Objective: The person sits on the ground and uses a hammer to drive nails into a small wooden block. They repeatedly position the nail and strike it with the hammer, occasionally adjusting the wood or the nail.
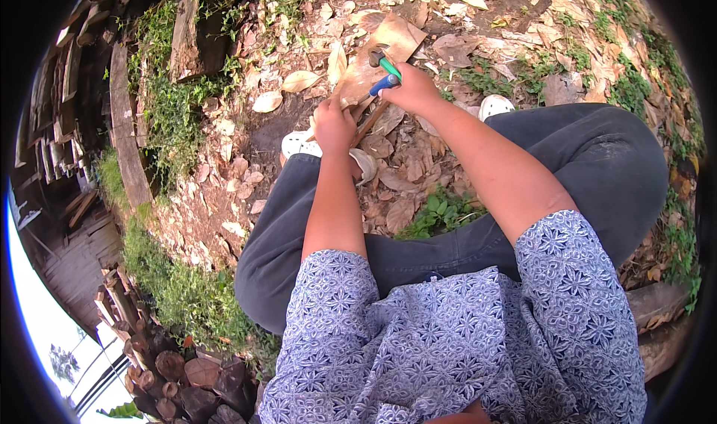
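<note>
A flat, rust-brown piece shaped like a shovel blade [399, 39] lies over the leaf litter in front of me, and it narrows toward my hands. My left hand [334, 124] is closed at its narrow near end; the exact grip is partly hidden. A brown wooden stick [369, 124] slants down between my hands. In my right hand [414, 92], closed fingers hold a small hand tool [388, 66] with a dark metal head and green and blue handle parts. Its head is over the brown piece; whether they touch, I cannot tell. My fingers cover the rest of the tool.
White shoes [302, 145] and my bent legs in dark trousers [280, 230] frame the work spot. Dry leaves [300, 80] and green plants [441, 213] cover the ground. Weathered planks [127, 125] stand at the left, and a stack of cut logs [200, 372] is at the lower left.
</note>
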`<state>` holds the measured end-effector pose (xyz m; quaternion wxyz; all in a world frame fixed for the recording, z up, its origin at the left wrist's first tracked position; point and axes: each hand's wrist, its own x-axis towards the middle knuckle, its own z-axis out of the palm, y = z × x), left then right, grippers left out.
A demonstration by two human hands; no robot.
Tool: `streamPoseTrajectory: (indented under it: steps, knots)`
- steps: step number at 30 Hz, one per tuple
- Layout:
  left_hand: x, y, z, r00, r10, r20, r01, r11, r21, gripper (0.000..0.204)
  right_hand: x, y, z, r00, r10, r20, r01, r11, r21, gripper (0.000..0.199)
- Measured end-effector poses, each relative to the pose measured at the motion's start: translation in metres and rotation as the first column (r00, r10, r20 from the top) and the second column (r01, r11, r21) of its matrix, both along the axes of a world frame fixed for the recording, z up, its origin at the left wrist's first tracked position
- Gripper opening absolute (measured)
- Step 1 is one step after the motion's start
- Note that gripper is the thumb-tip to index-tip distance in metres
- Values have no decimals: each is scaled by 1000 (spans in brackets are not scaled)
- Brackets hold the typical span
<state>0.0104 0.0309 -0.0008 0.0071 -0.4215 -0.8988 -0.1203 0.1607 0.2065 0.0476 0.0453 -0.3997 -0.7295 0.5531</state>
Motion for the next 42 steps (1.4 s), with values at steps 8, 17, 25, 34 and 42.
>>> streamPoseTrajectory:
  steps: [8,17,25,34,42]
  knots:
    - [-5,-2,-2,1000,7,-6,-7,999,-45,48,1,3,1,997,-58,60,55,997,53,58]
    - [9,10,19,990,-115,-75,111,992,-52,74,1,7,15,974,-117,192,123,992,-17,62]
    - [15,60,38,892,-236,386,216,972,97,31,-12,1,27,979,-74,189,92,992,-88,73]
    - [-12,53,39,794,-189,578,-56,924,379,22,-10,6,19,984,-160,78,173,964,-201,70]
    - [-4,54,48,849,-153,505,17,964,264,22,4,21,20,983,-153,99,173,955,-243,80]
